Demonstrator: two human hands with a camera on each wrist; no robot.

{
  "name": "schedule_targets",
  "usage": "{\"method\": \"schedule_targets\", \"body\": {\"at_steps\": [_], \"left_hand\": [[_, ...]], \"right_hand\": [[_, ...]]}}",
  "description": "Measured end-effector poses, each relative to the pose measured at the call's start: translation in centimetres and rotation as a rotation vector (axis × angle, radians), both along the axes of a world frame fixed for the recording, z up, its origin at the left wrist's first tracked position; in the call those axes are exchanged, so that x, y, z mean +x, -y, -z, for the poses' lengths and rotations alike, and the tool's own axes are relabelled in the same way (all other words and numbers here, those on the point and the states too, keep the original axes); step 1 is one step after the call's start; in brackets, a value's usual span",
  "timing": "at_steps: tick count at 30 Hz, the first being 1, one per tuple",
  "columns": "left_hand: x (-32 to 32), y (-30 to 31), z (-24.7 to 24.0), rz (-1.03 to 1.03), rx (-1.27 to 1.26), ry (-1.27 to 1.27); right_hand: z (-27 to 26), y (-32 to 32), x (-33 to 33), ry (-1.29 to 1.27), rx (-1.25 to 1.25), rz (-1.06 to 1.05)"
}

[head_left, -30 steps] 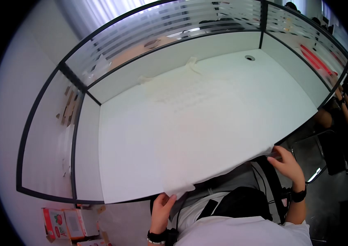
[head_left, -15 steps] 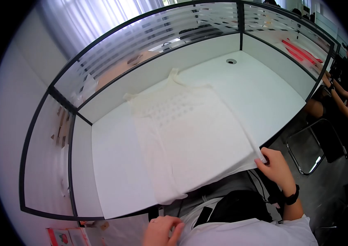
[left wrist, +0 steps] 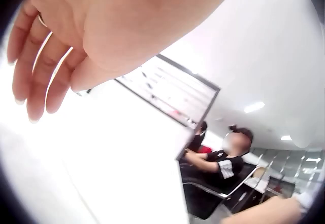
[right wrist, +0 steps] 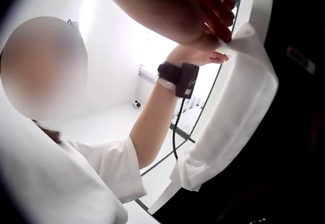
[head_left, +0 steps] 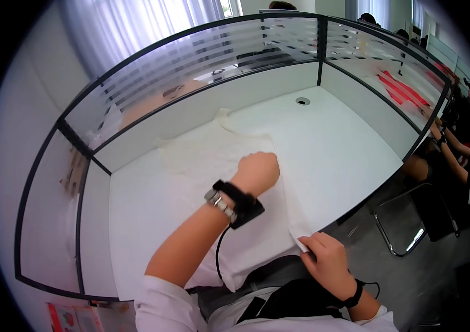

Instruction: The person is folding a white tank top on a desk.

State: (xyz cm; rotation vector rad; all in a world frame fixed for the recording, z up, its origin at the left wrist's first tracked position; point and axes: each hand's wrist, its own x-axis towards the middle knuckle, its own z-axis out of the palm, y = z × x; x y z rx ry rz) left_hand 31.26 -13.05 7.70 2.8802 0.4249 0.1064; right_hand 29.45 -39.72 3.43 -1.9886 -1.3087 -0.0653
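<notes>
A white garment (head_left: 246, 232) lies spread over the white table (head_left: 345, 144), its lower part hanging at the front edge. My left hand (head_left: 260, 172) is above the garment's right side; in the left wrist view the left hand (left wrist: 56, 46) has its fingers extended and apart, holding nothing. Whether it touches the cloth cannot be told. At the front edge my right hand (head_left: 328, 260) pinches the garment's lower right corner. The right wrist view shows the right hand (right wrist: 188, 15) with the cloth (right wrist: 228, 107) between thumb and fingers.
Low partitions (head_left: 201, 105) with striped glass enclose the table's back and sides. A round cable hole (head_left: 302, 101) is at the back right. Beyond the right partition are a seated person (head_left: 467, 138) and a chair (head_left: 393, 221). A red and white box (head_left: 68, 318) stands on the floor at lower left.
My left hand has moved from the front edge up and right over the garment. My right hand, still pinching the corner, has shifted left and lower in the head view.
</notes>
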Motion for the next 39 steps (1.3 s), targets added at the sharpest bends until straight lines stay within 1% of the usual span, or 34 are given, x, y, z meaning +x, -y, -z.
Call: {"method": "schedule_targets", "body": {"at_steps": [3, 5, 6, 7, 9, 10, 11, 13, 17, 19, 20, 21, 22, 23, 25, 27, 31, 33, 36, 37, 39], "left_hand": [[5.9, -2.2, 1.2, -0.196, -0.017, -0.037], [8.8, -2.4, 1.6, -0.385, 0.015, -0.063], [10.4, -2.8, 2.2, -0.471, -0.019, -0.098], [11.6, -3.1, 2.7, -0.511, 0.003, -0.131], [13.3, -3.0, 4.1, -0.659, -0.008, -0.066], [14.0, -3.3, 4.3, -0.654, 0.015, -0.143], [14.4, -3.3, 4.7, -0.670, 0.081, -0.126], [13.7, -2.7, 3.8, -0.630, 0.025, -0.103], [12.5, -3.8, 4.3, -0.509, 0.079, 0.086], [11.1, -4.8, 3.4, -0.448, -0.066, 0.221], [10.3, -5.8, 2.7, -0.401, -0.101, 0.240], [9.6, -7.1, 2.9, -0.386, -0.154, 0.351], [8.7, -8.2, 2.9, -0.364, -0.152, 0.377], [7.7, -9.2, 2.7, -0.341, -0.150, 0.405], [5.5, -10.5, 1.8, -0.429, -0.491, 0.346], [3.6, -11.8, 2.1, -0.438, -0.651, 0.382], [0.4, -12.2, 3.0, -0.439, -0.785, 0.384], [-0.8, -12.2, 3.6, -0.431, -0.820, 0.340], [-2.5, -11.9, 3.7, -0.413, -0.782, 0.240], [-3.0, -11.6, 3.4, -0.409, -0.809, 0.201], [-4.2, -10.7, 2.9, -0.379, -0.847, 0.241]], "right_hand": [[0.4, 0.1, 0.0, -0.053, 0.027, -0.046], [0.6, 0.1, -0.3, -0.068, 0.047, -0.050], [0.6, 0.1, -0.2, -0.087, 0.026, -0.059], [0.6, 0.2, -0.2, -0.107, 0.001, -0.067], [0.6, 0.1, 0.0, -0.115, 0.012, -0.076], [0.6, 0.1, 0.1, -0.113, -0.002, -0.075], [0.7, 0.1, 0.1, -0.114, -0.011, -0.074], [0.8, 0.1, 0.1, -0.128, -0.021, -0.088], [1.5, 0.3, 0.1, -0.175, -0.031, -0.098], [1.4, 0.5, 0.0, -0.174, -0.026, -0.100], [1.3, 0.5, 0.0, -0.150, -0.010, -0.111], [1.1, 0.5, -0.1, -0.127, 0.007, -0.120], [1.1, 0.6, 0.0, -0.074, 0.027, -0.159], [1.0, 0.6, -0.1, -0.077, 0.037, -0.151], [0.6, 0.6, -0.3, -0.036, 0.008, -0.240], [0.8, 0.4, -0.3, -0.001, 0.026, -0.269], [1.0, 0.1, -0.5, 0.106, -0.036, -0.340], [0.8, 0.1, -0.7, 0.143, -0.130, -0.388], [1.0, -0.1, -0.9, 0.167, -0.175, -0.423], [1.1, -0.1, -1.1, 0.173, -0.183, -0.435], [1.0, -0.3, -1.2, 0.172, -0.187, -0.453]]}}
